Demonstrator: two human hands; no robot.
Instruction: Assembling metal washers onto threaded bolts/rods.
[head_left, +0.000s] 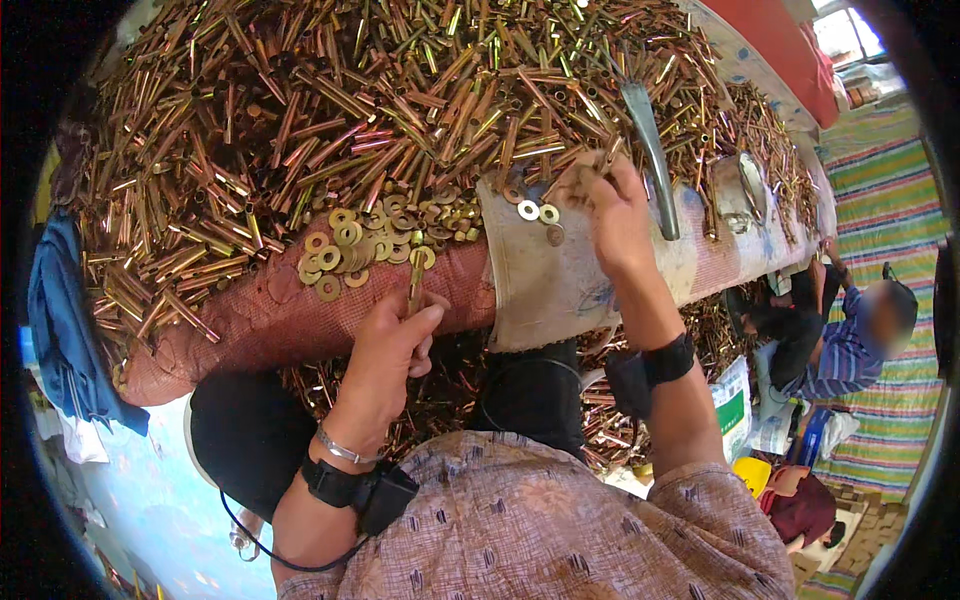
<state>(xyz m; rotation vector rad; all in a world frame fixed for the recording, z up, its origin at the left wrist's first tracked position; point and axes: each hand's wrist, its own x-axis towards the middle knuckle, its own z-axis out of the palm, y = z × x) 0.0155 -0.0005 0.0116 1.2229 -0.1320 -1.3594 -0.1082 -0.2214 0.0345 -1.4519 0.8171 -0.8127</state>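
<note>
My left hand (398, 335) is closed on a slim brass-coloured bolt (417, 270), held upright just in front of a heap of flat washers (348, 252). Small nuts (462, 218) lie at the right side of that heap. My right hand (618, 215) reaches to the near edge of a big pile of coppery metal tubes (330, 105). Its fingers pinch a short metal tube (612, 152). Left of these fingers, a few loose washers (528, 210) rest on pale cloth.
A grey flat metal bar (655, 165) leans beside my right hand. Reddish mesh sacking (250, 320) and a pale sack (535, 290) cover the near edge. Blue cloth (65, 310) hangs at left. Another person (845, 335) sits at far right; more metal pieces lie below.
</note>
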